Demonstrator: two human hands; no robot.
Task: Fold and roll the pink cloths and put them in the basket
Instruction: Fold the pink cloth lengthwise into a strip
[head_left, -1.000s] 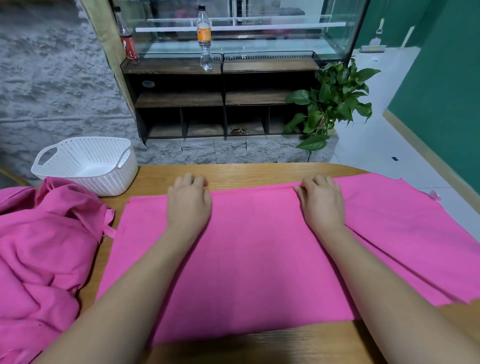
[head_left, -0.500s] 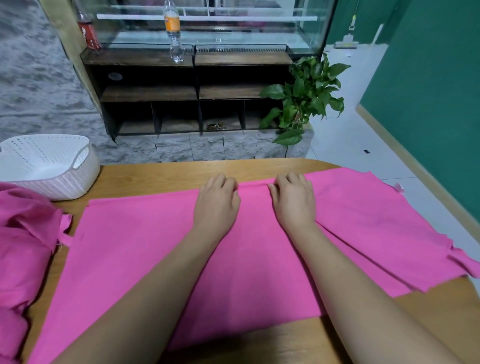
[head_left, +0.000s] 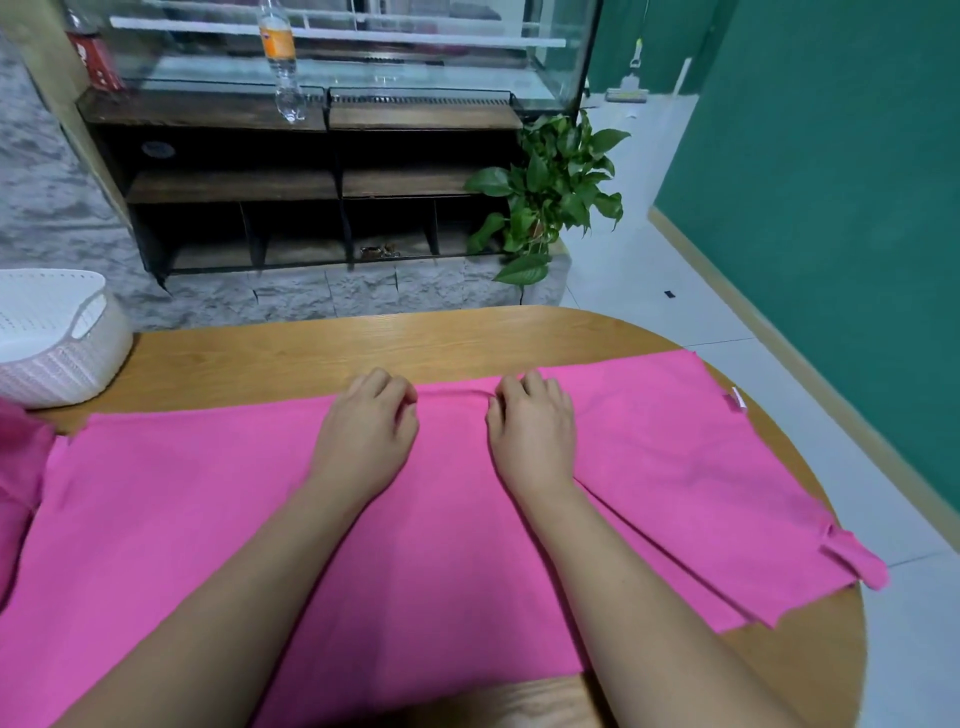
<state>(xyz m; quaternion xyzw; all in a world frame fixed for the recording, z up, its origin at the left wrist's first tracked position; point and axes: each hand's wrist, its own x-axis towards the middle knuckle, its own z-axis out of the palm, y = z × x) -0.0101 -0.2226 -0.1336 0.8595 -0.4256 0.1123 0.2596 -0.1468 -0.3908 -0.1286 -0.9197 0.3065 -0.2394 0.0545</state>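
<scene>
Wooden table (head_left: 363, 343): pink cloth (head_left: 208, 509), white basket (head_left: 62, 364), maybe further cloths (head_left: 21, 467).

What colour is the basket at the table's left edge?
The basket is white with fine perforations; head view.

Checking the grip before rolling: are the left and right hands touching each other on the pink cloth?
Apart. The head view shows a strip of pink cloth between the left hand and the right hand.

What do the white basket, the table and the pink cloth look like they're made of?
The white basket looks like moulded plastic, matte, with a perforated wall. The table looks like wood or veneer, smooth, with grain lines showing. The pink cloth is a soft matte fabric with gentle creases; the fibre is unclear.
</scene>
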